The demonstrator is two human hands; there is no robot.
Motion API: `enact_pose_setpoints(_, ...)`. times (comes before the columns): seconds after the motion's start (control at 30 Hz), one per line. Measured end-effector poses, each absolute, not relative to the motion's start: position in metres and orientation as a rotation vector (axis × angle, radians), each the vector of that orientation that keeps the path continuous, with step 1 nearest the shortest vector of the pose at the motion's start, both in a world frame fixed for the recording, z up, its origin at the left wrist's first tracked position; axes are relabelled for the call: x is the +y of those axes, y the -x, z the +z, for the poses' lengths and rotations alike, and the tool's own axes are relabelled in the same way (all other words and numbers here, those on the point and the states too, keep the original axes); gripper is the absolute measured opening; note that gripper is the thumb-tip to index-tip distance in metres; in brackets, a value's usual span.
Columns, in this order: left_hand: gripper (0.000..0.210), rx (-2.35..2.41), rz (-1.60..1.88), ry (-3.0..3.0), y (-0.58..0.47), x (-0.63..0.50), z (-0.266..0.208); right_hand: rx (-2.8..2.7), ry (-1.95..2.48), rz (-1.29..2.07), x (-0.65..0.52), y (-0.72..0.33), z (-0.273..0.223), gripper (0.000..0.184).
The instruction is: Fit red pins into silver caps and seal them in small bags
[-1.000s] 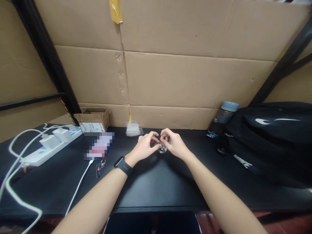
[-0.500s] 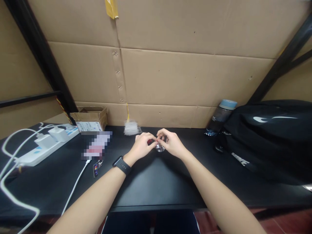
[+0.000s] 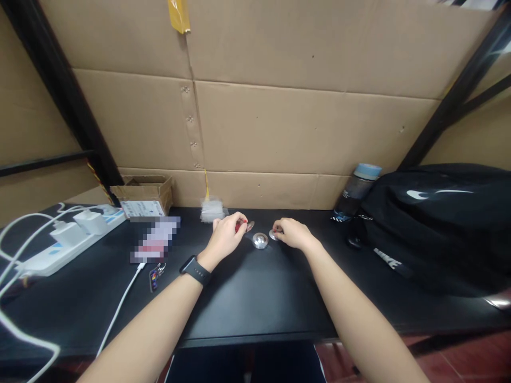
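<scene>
A small round shiny metal tin (image 3: 260, 241) stands on the black table between my hands. My left hand (image 3: 227, 235) is closed around something small and red (image 3: 238, 226), largely hidden by the fingers. A thin silver disc (image 3: 250, 226) sticks out at its fingertips, tilted. To the right of the tin, my right hand (image 3: 290, 233) pinches another flat silver disc (image 3: 273, 234) by its edge, low over the table. A bit of red shows at those fingertips too; what it is I cannot make out.
Small clear plastic bags (image 3: 212, 209) lie behind my left hand. On the left are a cardboard box (image 3: 146, 192), a white power strip (image 3: 67, 247), a blurred-out phone-like object (image 3: 157, 239) and a keychain (image 3: 155, 276). A bottle (image 3: 356, 191) and black bag (image 3: 435, 229) stand right.
My hands have moved apart from over the tin, the left to the left, the right to the right. The tin and two silver discs now show separately.
</scene>
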State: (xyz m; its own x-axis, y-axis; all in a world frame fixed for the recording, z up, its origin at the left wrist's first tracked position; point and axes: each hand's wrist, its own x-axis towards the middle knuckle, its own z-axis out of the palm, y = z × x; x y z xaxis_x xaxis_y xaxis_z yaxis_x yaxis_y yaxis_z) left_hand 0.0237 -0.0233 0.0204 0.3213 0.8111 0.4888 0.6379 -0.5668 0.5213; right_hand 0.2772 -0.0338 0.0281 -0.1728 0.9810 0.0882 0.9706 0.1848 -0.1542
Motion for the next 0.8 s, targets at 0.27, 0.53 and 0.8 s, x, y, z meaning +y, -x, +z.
enact_pose_setpoints(0.27, 0.008, 1.364, 1.104, -2.329, -0.022, -0.022, 0.019, -2.165, 1.817, 0.043, -0.032, -0.276, 0.030, 0.015)
enact_pose_setpoints(0.53, 0.006, 1.356, 1.137, -2.240, -0.027, -0.027, 0.022, -1.885, 1.160, 0.371, -0.042, -0.239, 0.037, 0.009)
enact_pose_setpoints(0.8, 0.006, 1.138, 1.265, -1.919, -0.029, -0.023, 0.018, -1.589, 1.013, 0.748, -0.045, -0.219, 0.029, 0.017)
